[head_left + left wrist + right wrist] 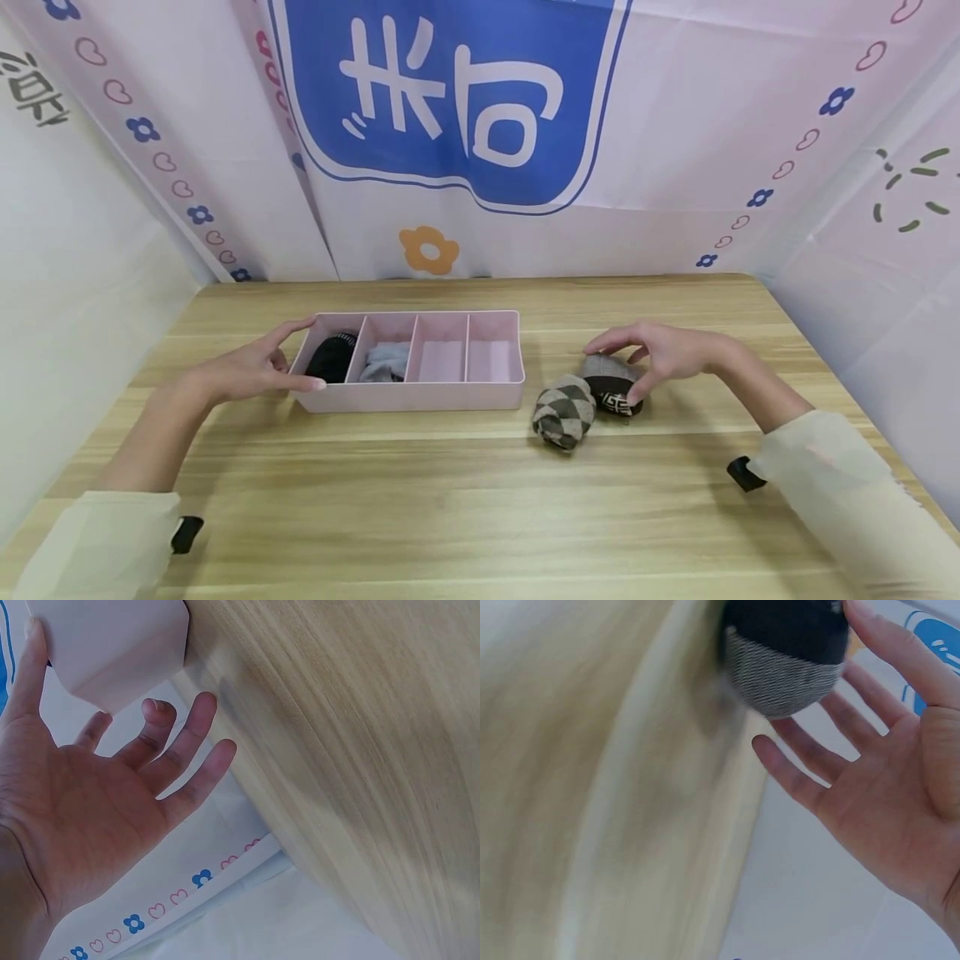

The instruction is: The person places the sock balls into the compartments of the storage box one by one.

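A pink divided storage box [408, 397] lies on the table. My left hand [251, 364] holds its left end, thumb on the front rim and index finger at the back corner; the other fingers [180, 754] are spread below. A black rolled sock [332, 358] fills the leftmost compartment, and a light grey sock [387, 362] lies in the second. To the right of the box, my right hand [663, 358] grips a grey-and-black rolled sock [611, 383] between thumb and fingers. A checkered rolled sock [564, 412] lies against its left side. The right wrist view shows the gripped sock's ribbed grey end [784, 679].
The two right compartments [491, 350] of the box hold nothing. A wooden table [450, 508] spreads under everything, with printed cloth walls [675, 167] behind and at both sides. Black straps or clips [746, 473] hang by the sleeves.
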`<state>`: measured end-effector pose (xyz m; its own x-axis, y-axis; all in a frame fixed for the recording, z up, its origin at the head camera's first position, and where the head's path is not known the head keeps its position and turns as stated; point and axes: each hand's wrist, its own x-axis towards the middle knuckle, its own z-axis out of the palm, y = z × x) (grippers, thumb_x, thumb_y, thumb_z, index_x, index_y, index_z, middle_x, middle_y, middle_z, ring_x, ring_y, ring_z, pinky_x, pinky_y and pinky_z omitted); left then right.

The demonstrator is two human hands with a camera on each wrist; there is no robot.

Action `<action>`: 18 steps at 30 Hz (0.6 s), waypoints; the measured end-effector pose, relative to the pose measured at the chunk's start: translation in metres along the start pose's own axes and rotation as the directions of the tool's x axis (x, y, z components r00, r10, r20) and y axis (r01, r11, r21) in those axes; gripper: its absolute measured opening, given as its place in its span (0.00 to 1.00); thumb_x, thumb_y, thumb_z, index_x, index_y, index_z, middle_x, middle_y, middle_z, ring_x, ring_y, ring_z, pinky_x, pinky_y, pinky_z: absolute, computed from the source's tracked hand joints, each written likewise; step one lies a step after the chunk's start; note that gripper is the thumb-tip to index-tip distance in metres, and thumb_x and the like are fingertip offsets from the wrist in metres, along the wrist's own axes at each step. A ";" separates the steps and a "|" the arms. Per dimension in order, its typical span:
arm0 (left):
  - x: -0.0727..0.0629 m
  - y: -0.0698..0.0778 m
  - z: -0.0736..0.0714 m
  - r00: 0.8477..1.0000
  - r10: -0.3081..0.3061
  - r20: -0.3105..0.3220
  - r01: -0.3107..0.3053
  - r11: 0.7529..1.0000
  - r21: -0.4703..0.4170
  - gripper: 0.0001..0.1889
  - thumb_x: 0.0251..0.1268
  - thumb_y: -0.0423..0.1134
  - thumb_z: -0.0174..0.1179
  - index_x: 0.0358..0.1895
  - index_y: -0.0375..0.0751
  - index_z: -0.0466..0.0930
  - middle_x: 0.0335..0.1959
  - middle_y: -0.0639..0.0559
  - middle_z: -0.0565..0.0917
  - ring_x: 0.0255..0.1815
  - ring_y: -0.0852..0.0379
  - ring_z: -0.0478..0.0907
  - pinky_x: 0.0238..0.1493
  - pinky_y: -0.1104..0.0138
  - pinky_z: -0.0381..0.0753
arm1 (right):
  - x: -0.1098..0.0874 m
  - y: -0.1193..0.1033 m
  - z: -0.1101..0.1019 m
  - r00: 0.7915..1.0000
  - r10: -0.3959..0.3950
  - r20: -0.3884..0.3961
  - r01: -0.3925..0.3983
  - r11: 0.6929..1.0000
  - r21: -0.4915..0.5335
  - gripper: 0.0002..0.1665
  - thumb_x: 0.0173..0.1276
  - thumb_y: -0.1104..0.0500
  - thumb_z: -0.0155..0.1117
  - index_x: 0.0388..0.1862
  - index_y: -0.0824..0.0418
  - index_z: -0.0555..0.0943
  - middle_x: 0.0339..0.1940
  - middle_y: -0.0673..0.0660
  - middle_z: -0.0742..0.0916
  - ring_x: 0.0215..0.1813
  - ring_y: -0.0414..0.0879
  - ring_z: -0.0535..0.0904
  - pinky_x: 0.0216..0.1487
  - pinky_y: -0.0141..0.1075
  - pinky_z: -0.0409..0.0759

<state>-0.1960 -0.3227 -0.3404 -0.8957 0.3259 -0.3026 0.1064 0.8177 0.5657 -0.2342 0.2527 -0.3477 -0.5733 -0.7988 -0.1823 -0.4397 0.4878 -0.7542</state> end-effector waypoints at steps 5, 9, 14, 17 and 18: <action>-0.001 0.001 0.000 1.000 -0.003 0.002 0.003 1.000 0.000 0.57 0.66 0.55 0.70 0.84 0.39 0.38 0.43 0.42 0.77 0.44 0.50 0.73 0.40 0.60 0.73 | -0.001 0.011 0.005 0.999 -0.027 -0.037 0.027 1.000 0.011 0.48 0.57 0.59 0.83 0.73 0.73 0.71 0.67 0.68 0.80 0.66 0.65 0.75 0.62 0.55 0.78; -0.002 0.001 -0.001 1.000 -0.010 0.005 0.010 1.000 -0.001 0.58 0.65 0.55 0.70 0.85 0.40 0.37 0.44 0.41 0.78 0.44 0.50 0.73 0.41 0.60 0.73 | -0.001 0.019 0.009 0.989 -0.007 -0.147 0.006 1.000 -0.005 0.43 0.59 0.58 0.82 0.70 0.71 0.74 0.61 0.65 0.83 0.62 0.61 0.79 0.59 0.50 0.81; -0.002 0.002 -0.002 1.000 -0.019 0.013 0.019 1.000 -0.002 0.58 0.65 0.56 0.70 0.85 0.42 0.37 0.45 0.41 0.77 0.45 0.49 0.73 0.41 0.60 0.73 | -0.001 0.024 0.013 0.971 -0.004 -0.237 -0.006 0.999 -0.040 0.42 0.57 0.56 0.83 0.68 0.70 0.76 0.62 0.65 0.82 0.62 0.62 0.79 0.57 0.48 0.82; -0.002 0.002 -0.002 1.000 -0.016 0.018 0.016 1.000 0.000 0.58 0.65 0.56 0.69 0.85 0.41 0.37 0.45 0.40 0.77 0.45 0.49 0.73 0.41 0.59 0.73 | -0.002 0.027 0.013 0.977 -0.023 -0.213 0.015 0.999 -0.037 0.49 0.53 0.56 0.85 0.71 0.70 0.73 0.67 0.67 0.80 0.66 0.66 0.76 0.60 0.51 0.80; -0.002 0.002 -0.002 1.000 -0.016 0.018 0.016 1.000 0.000 0.58 0.65 0.56 0.69 0.85 0.41 0.37 0.45 0.40 0.77 0.46 0.49 0.73 0.41 0.59 0.73 | -0.003 0.027 0.013 0.980 -0.029 -0.195 0.023 0.999 -0.036 0.52 0.52 0.56 0.86 0.73 0.70 0.72 0.69 0.68 0.78 0.67 0.67 0.75 0.62 0.52 0.79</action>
<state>-0.1943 -0.3224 -0.3368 -0.8895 0.3211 -0.3251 0.0922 0.8229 0.5606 -0.2355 0.2634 -0.3758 -0.6837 -0.7290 -0.0339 -0.4774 0.4818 -0.7348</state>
